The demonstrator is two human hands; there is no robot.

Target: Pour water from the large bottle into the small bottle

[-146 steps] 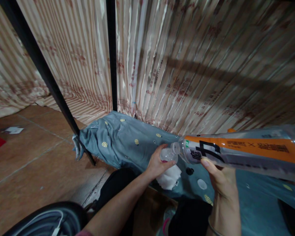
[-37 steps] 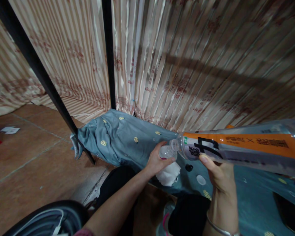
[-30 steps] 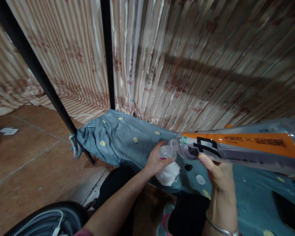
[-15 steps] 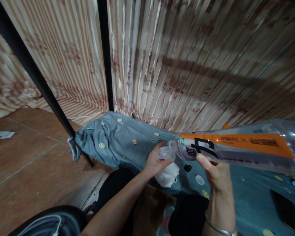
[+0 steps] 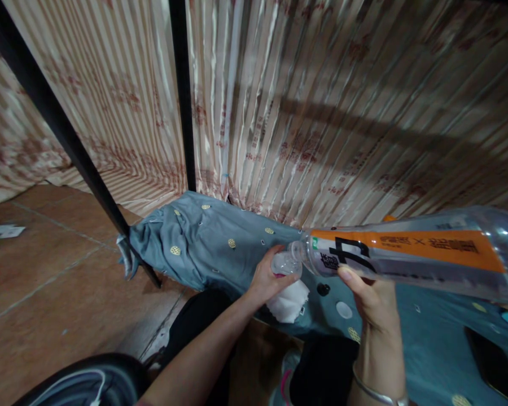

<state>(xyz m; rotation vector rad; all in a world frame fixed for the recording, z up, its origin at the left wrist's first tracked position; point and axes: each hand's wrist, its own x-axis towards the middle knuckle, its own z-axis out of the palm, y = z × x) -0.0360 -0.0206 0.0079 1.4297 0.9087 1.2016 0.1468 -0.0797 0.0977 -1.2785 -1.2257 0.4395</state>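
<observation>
My right hand (image 5: 375, 301) grips a large clear plastic bottle (image 5: 406, 259) with an orange and black label, tilted almost flat with its mouth pointing left. The mouth meets a small clear container (image 5: 284, 264) that my left hand (image 5: 267, 279) holds by its side. A crumpled white tissue (image 5: 288, 300) lies on the grey-blue sheet just below my left hand. A small black cap (image 5: 322, 289) and a white round lid (image 5: 344, 309) rest on the sheet between my hands.
The grey-blue sheet with gold dots (image 5: 203, 248) covers a bed edge against a striped satin curtain (image 5: 322, 113). Black metal posts (image 5: 182, 96) stand at the corner. Brown tiled floor (image 5: 46, 282) lies left, with a scrap of paper (image 5: 6, 230). A dark phone (image 5: 491, 366) lies far right.
Almost nothing differs. Both hands hold the same pose with the big bottle tipped against the small container; only the view has drifted slightly.
</observation>
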